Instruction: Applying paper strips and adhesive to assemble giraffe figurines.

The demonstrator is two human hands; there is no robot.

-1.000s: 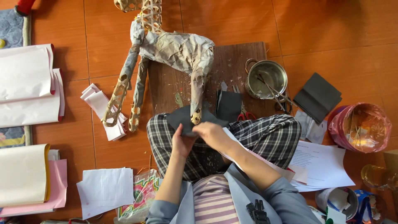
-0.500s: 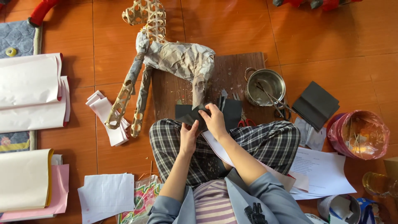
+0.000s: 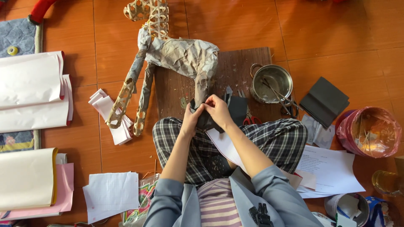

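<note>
Pressing 1 dark paper sheet [image 3: 209,120] around the rear leg of the paper-covered animal frame [image 3: 181,54], at the wooden board's [image 3: 248,63] near edge. Left hand [image 3: 192,119] and right hand [image 3: 218,110] fingers closing on it. Probably light, floppy, tearable; gripping edges.

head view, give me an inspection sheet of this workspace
surface: orange tiled floor; brown wooden board in front of the seated person
job's things: woven animal frame, partly covered in crumpled paper, one leg on the board; dark paper piece at that leg's foot
clutter: metal pot with tools, red-handled scissors, stack of dark sheets, pink-lined bucket, white paper strips, large rolled sheets, loose white papers
grippers: left hand and right hand both pressed on the dark paper piece, fingers curled around it
cables: nothing seen
surroundings: grey quilted mat, red curved bar
</note>
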